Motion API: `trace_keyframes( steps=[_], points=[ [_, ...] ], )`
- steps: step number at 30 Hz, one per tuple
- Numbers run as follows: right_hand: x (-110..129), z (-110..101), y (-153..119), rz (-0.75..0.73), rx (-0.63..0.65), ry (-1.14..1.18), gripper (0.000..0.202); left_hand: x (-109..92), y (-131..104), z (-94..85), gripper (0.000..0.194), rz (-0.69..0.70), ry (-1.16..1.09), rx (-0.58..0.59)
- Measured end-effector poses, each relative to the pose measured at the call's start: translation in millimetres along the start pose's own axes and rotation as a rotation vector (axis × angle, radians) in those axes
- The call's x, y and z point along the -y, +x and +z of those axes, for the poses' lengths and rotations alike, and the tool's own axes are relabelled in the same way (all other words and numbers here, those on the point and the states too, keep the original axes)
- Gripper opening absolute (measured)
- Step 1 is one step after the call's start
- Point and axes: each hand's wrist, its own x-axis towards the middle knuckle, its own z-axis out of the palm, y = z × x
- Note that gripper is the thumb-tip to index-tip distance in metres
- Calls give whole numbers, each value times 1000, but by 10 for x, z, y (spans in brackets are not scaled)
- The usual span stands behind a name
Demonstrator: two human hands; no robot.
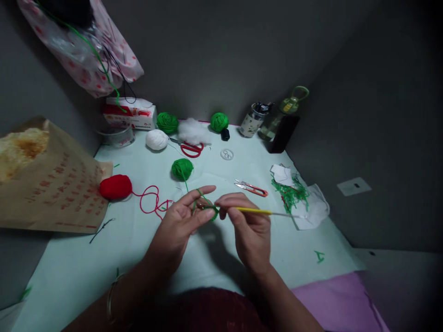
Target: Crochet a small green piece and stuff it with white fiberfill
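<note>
My left hand (182, 219) pinches a small piece of green crochet (213, 213) between thumb and fingers, its index finger stretched out with green yarn over it. That yarn runs up to a green ball (182, 169) just beyond the hand. My right hand (249, 226) is closed round a crochet hook with a yellow handle (254, 210); the hook's tip is at the green piece. Red yarn (149, 199) lies in loops left of my left hand and leads to a red ball (116, 187).
Orange snips (252, 188) lie beyond my right hand. Green scraps (289, 191) are at the right. Red scissors (192, 150), a white ball (157, 139), stuffing (194, 132), a pen cup (251, 122) and a bottle (280, 117) stand or lie farther back. A paper bag (69, 184) is left.
</note>
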Motion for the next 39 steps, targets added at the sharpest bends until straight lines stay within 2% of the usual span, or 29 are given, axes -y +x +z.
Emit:
trace_keyframes(
  steps=[5, 10, 16, 25, 31, 33, 36, 37, 39],
  points=[
    [-69, -11, -7, 109, -7, 40, 15, 30, -44, 1, 44, 10, 180, -10],
    [-55, -49, 34, 162, 6, 179, 17, -11, -64, -5, 37, 21, 132, -23],
    [31, -51, -3, 85, 14, 39, 18, -27, -71, -5, 37, 52, 206, -56],
    [50, -41, -60, 28, -12, -15, 18, -47, -69, -12, 34, 121, 378, -86],
    [81, -35, -75, -18, -1, -105, 20, -38, -100, 24, 29, 162, 374, -152],
    [83, -39, -81, -100, 39, -190, 22, 2, -112, 19, 29, 225, 441, -166],
    [45, -56, -104, -375, 114, -466, 24, 80, -127, 10, 32, 352, 562, -188],
    [26, -66, -115, -479, 138, -582, 25, 98, -128, 11, 35, 348, 539, -182],
    [-3, -87, -132, -613, 141, -742, 28, 104, -120, 19, 43, 229, 358, -127]
  ],
)
